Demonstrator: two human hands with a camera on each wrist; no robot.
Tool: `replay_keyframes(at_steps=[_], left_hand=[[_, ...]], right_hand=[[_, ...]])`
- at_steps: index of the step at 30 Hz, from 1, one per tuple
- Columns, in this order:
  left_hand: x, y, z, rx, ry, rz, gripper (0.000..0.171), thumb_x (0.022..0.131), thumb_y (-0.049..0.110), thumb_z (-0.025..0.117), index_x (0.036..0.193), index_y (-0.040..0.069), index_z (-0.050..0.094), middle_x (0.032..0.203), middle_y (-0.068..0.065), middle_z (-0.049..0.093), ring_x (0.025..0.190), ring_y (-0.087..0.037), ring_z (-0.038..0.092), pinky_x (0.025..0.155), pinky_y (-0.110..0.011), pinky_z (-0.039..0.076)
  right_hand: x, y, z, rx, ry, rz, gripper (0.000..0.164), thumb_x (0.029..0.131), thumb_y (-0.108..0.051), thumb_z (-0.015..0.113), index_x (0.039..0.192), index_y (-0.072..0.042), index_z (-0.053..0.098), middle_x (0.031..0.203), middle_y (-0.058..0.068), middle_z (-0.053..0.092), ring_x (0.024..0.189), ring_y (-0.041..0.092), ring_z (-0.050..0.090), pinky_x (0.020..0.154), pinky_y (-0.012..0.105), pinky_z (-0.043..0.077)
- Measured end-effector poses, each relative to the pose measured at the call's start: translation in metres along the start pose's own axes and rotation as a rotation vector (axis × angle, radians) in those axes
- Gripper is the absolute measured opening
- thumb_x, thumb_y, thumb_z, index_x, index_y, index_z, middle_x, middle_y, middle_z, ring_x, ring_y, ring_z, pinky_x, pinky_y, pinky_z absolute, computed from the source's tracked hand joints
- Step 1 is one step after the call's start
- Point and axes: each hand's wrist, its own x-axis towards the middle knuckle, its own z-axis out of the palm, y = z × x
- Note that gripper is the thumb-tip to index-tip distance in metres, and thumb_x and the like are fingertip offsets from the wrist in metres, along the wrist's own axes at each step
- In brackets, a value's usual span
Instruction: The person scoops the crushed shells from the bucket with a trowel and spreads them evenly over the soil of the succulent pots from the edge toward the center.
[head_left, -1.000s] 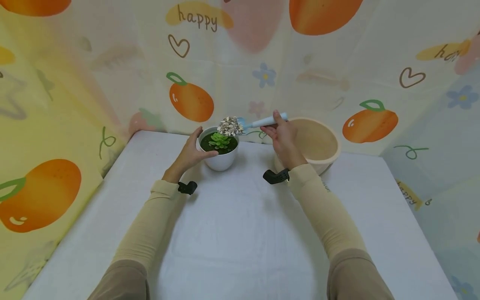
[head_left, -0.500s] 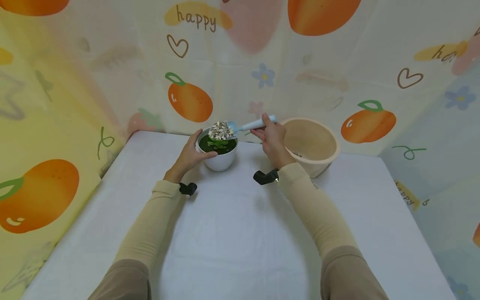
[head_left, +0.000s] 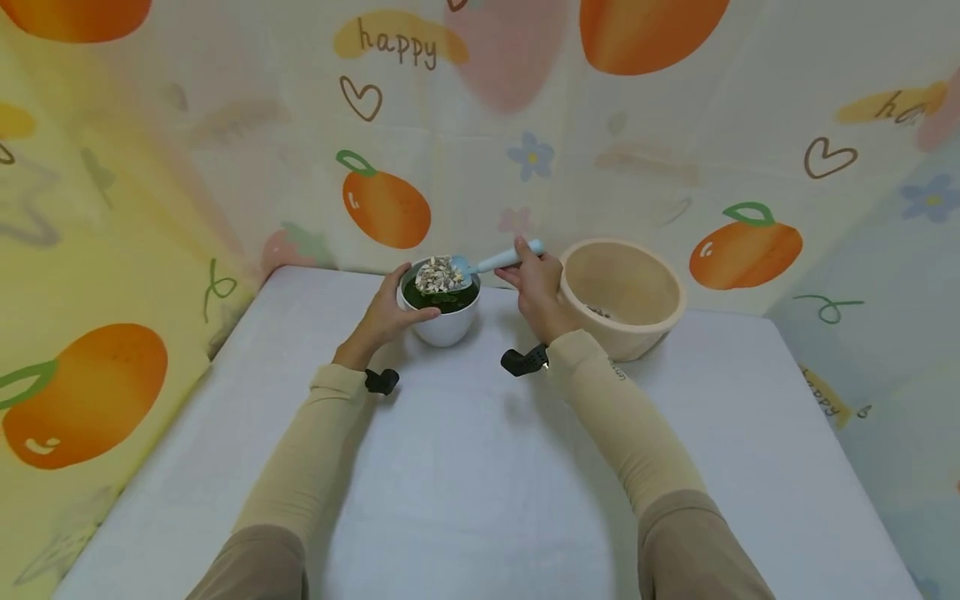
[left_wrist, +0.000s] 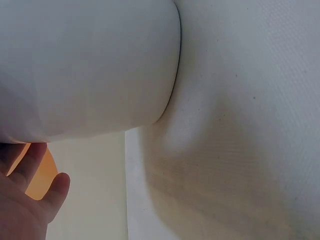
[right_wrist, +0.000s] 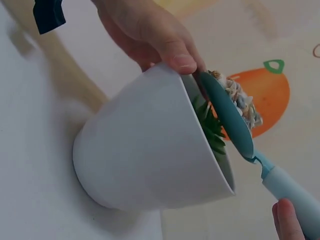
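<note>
A white flower pot (head_left: 446,332) stands on the table, and my left hand (head_left: 384,317) grips its near-left rim with thumb and fingers spread around it. Inside is a green succulent (right_wrist: 212,128), mostly hidden from above in the head view. My right hand (head_left: 540,287) holds the pale blue handle of a small garden trowel (head_left: 489,262). Its blade, heaped with whitish and grey stone chips (head_left: 437,275), hovers just over the pot's opening. The right wrist view catches the blade (right_wrist: 227,116) from below, close to the left thumb (right_wrist: 179,59).
A large beige planter (head_left: 628,336) stands right of my right hand, close to its wrist, with some stone chips (head_left: 597,312) inside. A white cloth covers the table (head_left: 465,467). Behind hangs a fruit-patterned curtain (head_left: 480,183).
My right hand has carried the loaded trowel left and slightly down, from the pot's right rim to over the succulent. My left hand keeps its grip on the pot.
</note>
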Motion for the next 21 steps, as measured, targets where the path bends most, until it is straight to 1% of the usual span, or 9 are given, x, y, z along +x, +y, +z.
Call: replay_keyframes(at_steps=[3,6,10,14,18,21], left_hand=[[0.0,0.001,0.001,-0.006,-0.009,-0.014,0.111,0.073,0.05,0.081,0.157,0.015,0.016,0.161,-0.013,0.022,0.148,-0.032,0.022,0.119,-0.056,0.02],[0.0,0.001,0.0,-0.001,-0.009,-0.027,0.111,0.074,0.049,0.081,0.157,0.015,0.016,0.161,-0.012,0.021,0.148,-0.032,0.022,0.12,-0.056,0.02],[0.0,0.001,0.0,-0.001,-0.009,-0.026,0.111,0.073,0.049,0.082,0.157,0.015,0.016,0.161,-0.013,0.021,0.148,-0.032,0.022,0.119,-0.056,0.02],[-0.001,0.0,-0.001,-0.008,0.006,-0.018,0.111,0.073,0.047,0.082,0.156,0.014,0.016,0.161,-0.014,0.021,0.148,-0.033,0.021,0.12,-0.057,0.019],[-0.001,-0.001,-0.001,-0.02,0.006,-0.012,0.111,0.074,0.046,0.082,0.156,0.014,0.015,0.161,-0.014,0.02,0.149,-0.033,0.019,0.12,-0.058,0.018],[-0.001,-0.001,0.001,-0.036,-0.003,-0.015,0.11,0.074,0.045,0.082,0.157,0.014,0.015,0.161,-0.013,0.02,0.149,-0.032,0.019,0.12,-0.057,0.017]], right_hand=[[0.001,0.002,0.001,-0.04,0.009,-0.025,0.016,0.097,-0.023,0.059,0.092,-0.008,0.057,0.074,0.01,0.063,0.062,0.017,0.068,0.07,0.032,0.061],[0.003,0.004,0.004,-0.105,0.006,-0.065,0.019,0.097,-0.024,0.06,0.098,-0.006,0.059,0.077,0.009,0.064,0.064,0.016,0.068,0.065,0.028,0.06],[0.003,0.005,0.006,-0.196,0.001,-0.146,0.022,0.097,-0.024,0.061,0.102,-0.002,0.058,0.082,0.006,0.062,0.065,0.014,0.067,0.068,0.029,0.06],[0.003,0.008,0.009,-0.288,-0.003,-0.214,0.024,0.096,-0.025,0.061,0.101,-0.002,0.056,0.082,0.006,0.059,0.064,0.015,0.067,0.073,0.033,0.06],[0.004,0.01,0.012,-0.396,0.014,-0.279,0.029,0.096,-0.029,0.062,0.104,-0.001,0.056,0.084,0.007,0.061,0.068,0.02,0.071,0.07,0.029,0.06],[0.004,0.011,0.012,-0.443,0.022,-0.325,0.032,0.096,-0.028,0.062,0.107,0.001,0.056,0.086,0.009,0.062,0.072,0.023,0.073,0.068,0.028,0.06]])
